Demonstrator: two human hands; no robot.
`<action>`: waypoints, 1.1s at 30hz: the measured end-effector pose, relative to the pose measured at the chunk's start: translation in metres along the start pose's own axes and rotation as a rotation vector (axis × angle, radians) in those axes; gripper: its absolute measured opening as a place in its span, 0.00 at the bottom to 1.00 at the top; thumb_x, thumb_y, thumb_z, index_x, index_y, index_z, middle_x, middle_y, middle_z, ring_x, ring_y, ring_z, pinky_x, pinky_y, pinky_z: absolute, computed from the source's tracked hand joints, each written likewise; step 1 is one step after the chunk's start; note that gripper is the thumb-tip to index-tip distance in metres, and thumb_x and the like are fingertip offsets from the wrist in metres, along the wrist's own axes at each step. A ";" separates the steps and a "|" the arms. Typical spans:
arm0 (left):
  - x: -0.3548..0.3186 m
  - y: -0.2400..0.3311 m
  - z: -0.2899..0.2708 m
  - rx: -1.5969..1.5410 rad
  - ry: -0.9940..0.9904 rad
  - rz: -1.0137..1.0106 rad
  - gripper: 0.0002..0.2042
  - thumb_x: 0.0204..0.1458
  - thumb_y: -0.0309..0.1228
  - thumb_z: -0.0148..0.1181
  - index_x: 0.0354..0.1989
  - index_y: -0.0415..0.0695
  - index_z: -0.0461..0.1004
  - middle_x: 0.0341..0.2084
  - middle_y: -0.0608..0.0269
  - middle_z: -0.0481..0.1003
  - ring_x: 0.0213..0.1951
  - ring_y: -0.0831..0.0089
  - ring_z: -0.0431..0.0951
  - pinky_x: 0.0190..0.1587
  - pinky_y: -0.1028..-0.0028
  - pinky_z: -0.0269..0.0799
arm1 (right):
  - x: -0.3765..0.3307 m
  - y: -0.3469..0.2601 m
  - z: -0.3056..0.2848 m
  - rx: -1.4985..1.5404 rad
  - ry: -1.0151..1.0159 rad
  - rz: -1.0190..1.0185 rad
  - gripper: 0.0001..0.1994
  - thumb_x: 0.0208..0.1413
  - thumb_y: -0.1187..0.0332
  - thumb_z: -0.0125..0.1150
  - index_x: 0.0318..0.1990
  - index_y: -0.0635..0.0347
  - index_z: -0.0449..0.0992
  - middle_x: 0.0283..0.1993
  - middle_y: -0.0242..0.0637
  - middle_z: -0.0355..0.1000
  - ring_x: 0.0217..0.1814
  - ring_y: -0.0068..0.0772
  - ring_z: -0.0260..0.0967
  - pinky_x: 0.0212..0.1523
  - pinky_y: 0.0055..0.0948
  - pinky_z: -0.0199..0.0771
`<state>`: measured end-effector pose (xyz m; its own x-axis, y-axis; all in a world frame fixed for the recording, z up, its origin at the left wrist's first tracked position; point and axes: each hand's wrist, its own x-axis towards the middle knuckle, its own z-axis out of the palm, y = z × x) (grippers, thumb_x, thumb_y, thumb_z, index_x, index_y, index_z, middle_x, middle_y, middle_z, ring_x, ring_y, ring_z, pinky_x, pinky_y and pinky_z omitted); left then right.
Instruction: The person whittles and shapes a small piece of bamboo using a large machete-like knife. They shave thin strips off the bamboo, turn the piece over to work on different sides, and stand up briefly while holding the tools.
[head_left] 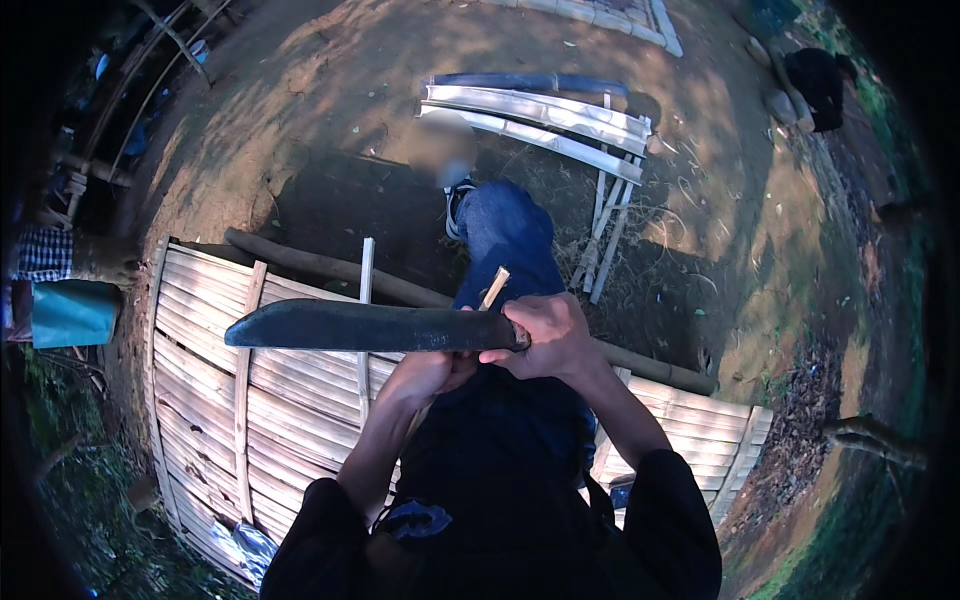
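Observation:
A machete [360, 326] with a broad dark blade lies crosswise in front of me, its tip toward the left. My right hand [550, 335] is closed round its handle, of which only a little shows. Just under the blade, my left hand [425, 373] is closed on a thin bamboo strip [495, 288]. The strip's pale end sticks up beyond the blade, close to my right hand. The blade covers the middle of the strip and part of my left fingers, so I cannot tell whether the edge touches it.
I sit on a slatted bamboo platform [200, 370] edged by a round pole [330, 265]. Split bamboo pieces [540, 135] lie on the dirt ahead, with thin strips [605, 235] beside them. A teal bag-like thing [75, 313] is at left. Another person [818, 85] crouches far right.

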<state>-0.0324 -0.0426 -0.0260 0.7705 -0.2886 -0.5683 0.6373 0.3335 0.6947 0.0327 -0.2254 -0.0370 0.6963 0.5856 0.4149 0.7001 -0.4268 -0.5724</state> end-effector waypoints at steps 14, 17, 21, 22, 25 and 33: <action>0.008 -0.004 0.012 0.091 0.159 -0.035 0.20 0.63 0.47 0.40 0.24 0.48 0.66 0.13 0.75 0.58 0.14 0.86 0.53 0.16 0.81 0.47 | -0.016 0.003 0.007 -0.160 0.053 0.006 0.29 0.40 0.34 0.61 0.18 0.53 0.69 0.13 0.28 0.65 0.13 0.30 0.67 0.14 0.30 0.66; 0.007 0.003 0.022 0.041 0.178 0.062 0.21 0.63 0.50 0.38 0.24 0.47 0.61 0.11 0.75 0.53 0.11 0.86 0.49 0.14 0.81 0.41 | -0.007 0.023 0.004 -0.162 0.126 0.051 0.28 0.39 0.38 0.64 0.17 0.56 0.67 0.12 0.32 0.62 0.14 0.34 0.66 0.16 0.31 0.65; -0.015 -0.004 0.003 -0.026 -0.046 0.061 0.23 0.63 0.49 0.36 0.21 0.46 0.59 0.10 0.76 0.51 0.10 0.86 0.47 0.12 0.80 0.42 | -0.002 0.086 -0.014 -0.235 0.211 0.435 0.28 0.48 0.41 0.58 0.20 0.63 0.71 0.14 0.40 0.65 0.16 0.40 0.66 0.20 0.36 0.65; -0.037 -0.007 -0.003 -0.038 -0.098 0.038 0.23 0.63 0.49 0.36 0.21 0.46 0.60 0.10 0.76 0.50 0.10 0.86 0.47 0.12 0.80 0.43 | -0.007 0.118 -0.026 -0.197 0.320 0.656 0.29 0.53 0.41 0.52 0.21 0.64 0.71 0.14 0.40 0.66 0.16 0.38 0.66 0.21 0.35 0.65; -0.040 -0.022 -0.035 0.056 0.167 0.066 0.24 0.63 0.49 0.37 0.20 0.46 0.59 0.09 0.76 0.52 0.10 0.86 0.48 0.12 0.80 0.43 | -0.027 0.188 -0.080 0.168 0.726 0.896 0.30 0.61 0.44 0.42 0.19 0.62 0.67 0.11 0.35 0.60 0.13 0.25 0.58 0.17 0.27 0.57; 0.002 0.010 -0.017 0.265 0.149 0.317 0.17 0.65 0.39 0.40 0.41 0.38 0.72 0.18 0.69 0.65 0.20 0.82 0.63 0.25 0.82 0.61 | -0.053 0.092 -0.050 0.359 0.421 0.645 0.23 0.62 0.56 0.47 0.18 0.62 0.64 0.13 0.25 0.57 0.16 0.15 0.52 0.18 0.22 0.49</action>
<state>-0.0247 -0.0250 -0.0277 0.9331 -0.0704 -0.3527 0.3593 0.1376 0.9230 0.0684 -0.3296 -0.0765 0.9924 -0.0330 0.1182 0.1028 -0.3025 -0.9476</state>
